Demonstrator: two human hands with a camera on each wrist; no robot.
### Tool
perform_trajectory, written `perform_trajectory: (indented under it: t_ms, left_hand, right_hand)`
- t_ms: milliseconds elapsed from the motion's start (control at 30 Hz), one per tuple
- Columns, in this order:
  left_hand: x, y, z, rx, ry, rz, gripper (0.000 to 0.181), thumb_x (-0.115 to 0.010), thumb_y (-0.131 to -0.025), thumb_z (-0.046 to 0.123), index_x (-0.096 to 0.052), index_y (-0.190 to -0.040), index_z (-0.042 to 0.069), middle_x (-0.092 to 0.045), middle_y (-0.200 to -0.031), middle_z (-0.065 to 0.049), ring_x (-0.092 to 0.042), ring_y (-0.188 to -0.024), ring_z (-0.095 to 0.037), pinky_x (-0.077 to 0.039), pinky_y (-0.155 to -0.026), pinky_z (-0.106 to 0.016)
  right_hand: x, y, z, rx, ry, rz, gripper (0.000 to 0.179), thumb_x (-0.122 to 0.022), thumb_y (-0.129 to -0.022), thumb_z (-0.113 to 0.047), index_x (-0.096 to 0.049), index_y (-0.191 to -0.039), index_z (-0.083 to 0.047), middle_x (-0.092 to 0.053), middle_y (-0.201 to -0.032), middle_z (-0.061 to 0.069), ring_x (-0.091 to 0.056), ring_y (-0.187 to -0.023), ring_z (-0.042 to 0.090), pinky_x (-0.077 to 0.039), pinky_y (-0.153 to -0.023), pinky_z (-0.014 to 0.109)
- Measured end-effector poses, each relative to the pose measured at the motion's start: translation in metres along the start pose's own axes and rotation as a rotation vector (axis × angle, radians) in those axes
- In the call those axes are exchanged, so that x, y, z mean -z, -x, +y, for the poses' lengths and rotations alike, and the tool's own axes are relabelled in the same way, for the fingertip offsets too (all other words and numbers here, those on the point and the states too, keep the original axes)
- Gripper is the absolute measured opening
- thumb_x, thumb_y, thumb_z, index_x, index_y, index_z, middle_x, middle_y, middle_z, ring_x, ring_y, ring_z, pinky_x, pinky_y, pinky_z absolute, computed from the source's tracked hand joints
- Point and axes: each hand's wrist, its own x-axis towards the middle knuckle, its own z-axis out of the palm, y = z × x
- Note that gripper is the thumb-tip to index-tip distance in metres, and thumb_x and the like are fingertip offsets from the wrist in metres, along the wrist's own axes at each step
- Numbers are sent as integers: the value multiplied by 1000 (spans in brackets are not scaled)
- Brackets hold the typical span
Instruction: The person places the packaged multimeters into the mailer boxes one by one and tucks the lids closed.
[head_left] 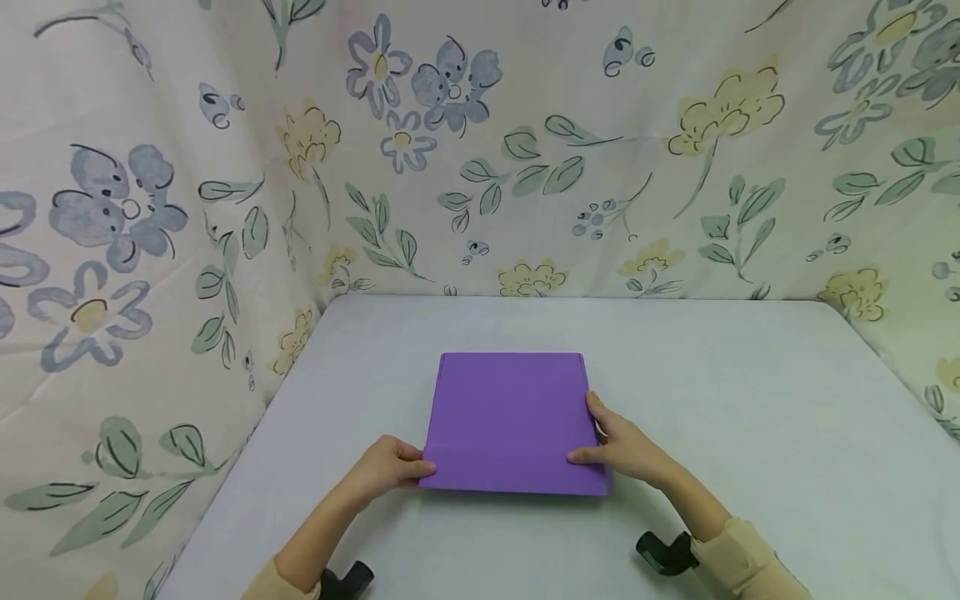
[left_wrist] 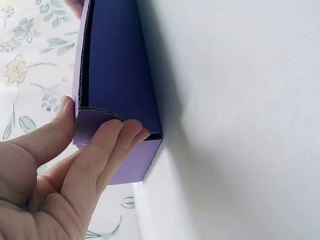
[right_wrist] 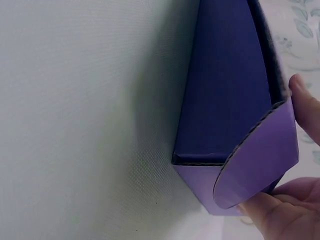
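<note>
A purple cardboard box (head_left: pixel 510 400) lies on the white table, its lid lowered over the top. My left hand (head_left: pixel 386 471) pinches the lid's front left corner, thumb on the edge and fingers against a side flap (left_wrist: pixel 95 121). At the front right, my right hand (head_left: pixel 630 446) holds the lid with its thumb on top and other fingers along the side. A rounded flap (right_wrist: pixel 257 160) sticks out beside those fingers in the right wrist view. Both wrist views show the box's dark front wall (left_wrist: pixel 120 60) below the lid edge, with a narrow gap between.
The white table (head_left: pixel 750 392) surrounds the box. Behind it and at the sides hangs a floral curtain (head_left: pixel 525 167). A black wrist camera (head_left: pixel 663 553) sits under the right forearm, another black camera (head_left: pixel 348 581) under the left.
</note>
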Motion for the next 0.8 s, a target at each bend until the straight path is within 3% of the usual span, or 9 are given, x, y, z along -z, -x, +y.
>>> perform_trajectory:
  t_ms: [167, 300, 400, 600, 800]
  left_hand:
    - [-4, -1, 0, 19, -177, 137, 29, -80, -79, 11, -72, -97, -10, -73, -86, -12, -69, -77, -19, -58, -69, -34]
    - [-2, -3, 1, 16, -273, 174, 39, -85, -73, 15, -72, -102, -8, -73, -89, -11, -67, -80, -19, -55, -68, -35]
    - [0, -5, 1, -13, -252, 120, 52, -86, -71, 14, -67, -112, -11, -73, -98, -16, -69, -90, -25, -56, -77, -39]
    - [3, -12, -1, -78, -74, -44, 77, -84, -69, -1, -43, -132, -22, -57, -125, -33, -61, -112, -40, -53, -91, -42]
    - [5, -13, -1, -105, -24, -88, 86, -83, -67, -8, -33, -136, -24, -46, -134, -39, -55, -118, -46, -53, -91, -37]
  right_hand:
    - [0, 1, 0, 9, 2, -2, 112, -80, -81, -22, 2, -148, 15, 1, -156, 32, -7, -142, 46, -24, -111, 57]
    - [0, 0, 0, 23, 2, -8, 111, -80, -81, -21, 2, -147, 16, 1, -155, 33, -8, -141, 48, -25, -110, 58]
    - [1, 0, 1, 28, 0, -14, 111, -80, -81, -20, 2, -147, 17, 2, -155, 34, -8, -141, 49, -25, -110, 58]
    - [2, 3, 3, 8, -41, -26, 110, -79, -81, -19, 2, -148, 14, 0, -156, 31, -8, -142, 47, -23, -111, 56]
    - [4, 5, 6, -3, -71, -40, 108, -77, -84, -19, 3, -147, 16, 0, -156, 32, -14, -141, 46, -23, -112, 53]
